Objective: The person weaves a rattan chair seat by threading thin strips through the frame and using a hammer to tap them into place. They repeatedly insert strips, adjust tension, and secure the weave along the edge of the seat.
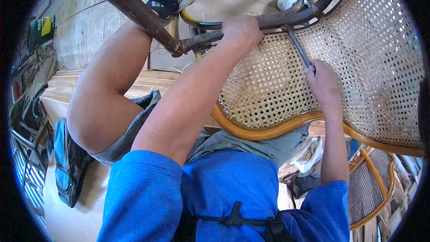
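Note:
A rattan chair with a woven cane panel lies tilted across my lap. My left hand is wrapped round its dark frame bar, and the fingers are mostly hidden behind the bar. In my right hand is a slim hammer, held by its dark handle. The hammer's small head is at the lower edge of the dark bar, where the cane meets it, to the right of my left hand. Whether it touches the bar I cannot tell. A curved, honey-coloured rail borders the panel's near side.
Another cane piece stands at the lower right, near a white plastic bag. At the left, a blue and black bag lies on a wooden surface. Rattan frames crowd the left edge. My leg is bent under the chair frame.

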{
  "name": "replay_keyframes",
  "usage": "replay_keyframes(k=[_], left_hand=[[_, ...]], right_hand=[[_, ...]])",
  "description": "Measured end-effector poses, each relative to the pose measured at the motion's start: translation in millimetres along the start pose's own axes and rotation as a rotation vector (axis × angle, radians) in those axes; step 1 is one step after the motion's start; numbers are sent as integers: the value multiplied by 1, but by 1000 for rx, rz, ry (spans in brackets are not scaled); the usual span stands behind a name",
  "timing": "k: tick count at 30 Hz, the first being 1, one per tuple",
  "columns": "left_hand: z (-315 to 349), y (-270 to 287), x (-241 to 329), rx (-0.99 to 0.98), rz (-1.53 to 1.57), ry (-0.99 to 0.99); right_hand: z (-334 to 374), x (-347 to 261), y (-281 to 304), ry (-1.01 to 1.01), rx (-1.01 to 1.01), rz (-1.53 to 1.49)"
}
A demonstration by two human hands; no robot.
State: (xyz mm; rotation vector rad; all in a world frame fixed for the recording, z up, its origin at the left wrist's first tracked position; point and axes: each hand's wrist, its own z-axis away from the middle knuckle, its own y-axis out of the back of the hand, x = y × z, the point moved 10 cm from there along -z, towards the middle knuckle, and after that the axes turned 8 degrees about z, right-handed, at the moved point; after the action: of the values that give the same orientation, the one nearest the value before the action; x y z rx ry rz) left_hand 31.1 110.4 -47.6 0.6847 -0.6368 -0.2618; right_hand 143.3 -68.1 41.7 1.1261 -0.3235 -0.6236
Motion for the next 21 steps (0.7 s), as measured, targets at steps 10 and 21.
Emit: replay_keyframes(k=[10,21], left_hand=[[3,-11,-9,42,83,-88],[2,-13,-11,63,105,-153]], right_hand=[[24,-24,-33,-162,-358,-576],[1,-51,-38,-19,-236,-82]])
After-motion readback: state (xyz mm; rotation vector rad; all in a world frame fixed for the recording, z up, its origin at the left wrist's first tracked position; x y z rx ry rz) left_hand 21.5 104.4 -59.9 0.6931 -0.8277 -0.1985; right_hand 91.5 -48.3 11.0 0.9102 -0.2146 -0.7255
